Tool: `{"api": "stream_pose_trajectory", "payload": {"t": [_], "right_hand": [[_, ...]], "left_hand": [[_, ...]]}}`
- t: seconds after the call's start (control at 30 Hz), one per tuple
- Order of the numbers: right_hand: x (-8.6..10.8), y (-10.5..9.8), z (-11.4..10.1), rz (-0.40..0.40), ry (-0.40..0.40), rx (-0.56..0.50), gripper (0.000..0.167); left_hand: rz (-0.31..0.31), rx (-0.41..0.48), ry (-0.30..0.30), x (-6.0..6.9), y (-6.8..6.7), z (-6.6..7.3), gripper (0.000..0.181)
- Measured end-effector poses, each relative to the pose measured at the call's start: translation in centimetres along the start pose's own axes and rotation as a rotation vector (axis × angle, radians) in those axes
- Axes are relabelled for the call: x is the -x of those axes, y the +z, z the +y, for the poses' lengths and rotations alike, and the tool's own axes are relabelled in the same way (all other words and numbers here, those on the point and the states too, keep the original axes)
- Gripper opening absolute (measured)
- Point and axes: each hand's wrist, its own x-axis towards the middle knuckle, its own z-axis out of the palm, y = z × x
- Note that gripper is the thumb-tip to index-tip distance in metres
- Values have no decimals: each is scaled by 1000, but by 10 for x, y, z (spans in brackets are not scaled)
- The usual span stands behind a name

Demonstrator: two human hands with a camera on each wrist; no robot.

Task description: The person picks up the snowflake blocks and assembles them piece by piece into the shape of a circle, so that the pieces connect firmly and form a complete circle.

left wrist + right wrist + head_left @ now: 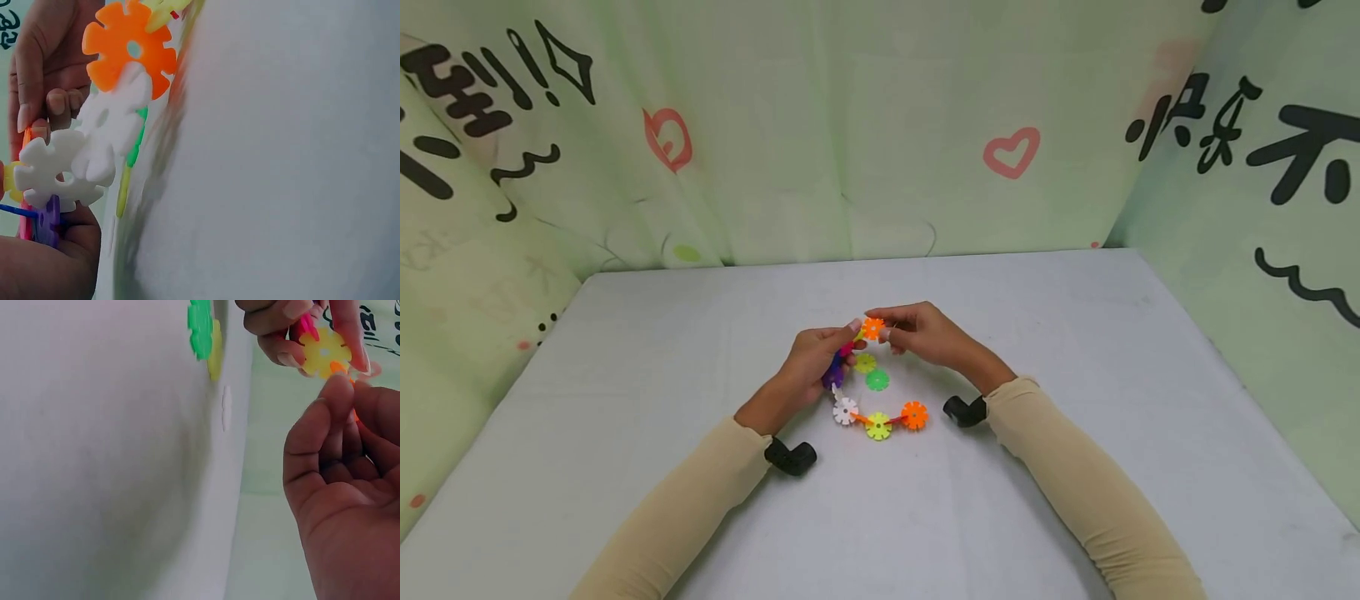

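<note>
Now pinching an orange disc (873,327) in the right hand (922,333), gripping the chain (833,375) in the left hand (811,358), apparently bracing it.

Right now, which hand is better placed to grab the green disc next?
Likely the right hand: it pinches one orange disc, while the left hand holds several linked discs.

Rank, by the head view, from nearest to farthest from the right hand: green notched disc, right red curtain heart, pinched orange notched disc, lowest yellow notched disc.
1. Pinched orange notched disc: in the right hand.
2. Green notched disc: below-left of the hand.
3. Lowest yellow notched disc: nearer the person.
4. Right red curtain heart: far back, upper right.
</note>
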Motion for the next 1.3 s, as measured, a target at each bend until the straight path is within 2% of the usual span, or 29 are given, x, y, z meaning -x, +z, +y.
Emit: {"api": "stream_pose_trajectory", "payload": {"t": [0.23,0.53,0.7,0.87,1.0,1.13,1.3], "right_hand": [[-3,5,3,7,34,-45,35],[-3,10,-3,81,18,-59,35],[-2,13,0,94,89,81,25],[-2,16,5,-16,170,216,20],[0,21,4,-73,169,278,23],[1,26,0,-79,178,347,27],[3,30,-3,-84,209,416,27]], "left_hand": [[-9,-12,20,0,0,2,43],[19,-21,29,4,-1,8,39],[19,-1,21,7,-4,9,38],[-10,-10,12,9,-6,9,41],[-7,-12,6,9,-7,9,37],[11,-22,-5,8,-7,8,34],[0,-37,-23,8,-7,7,32]]}}
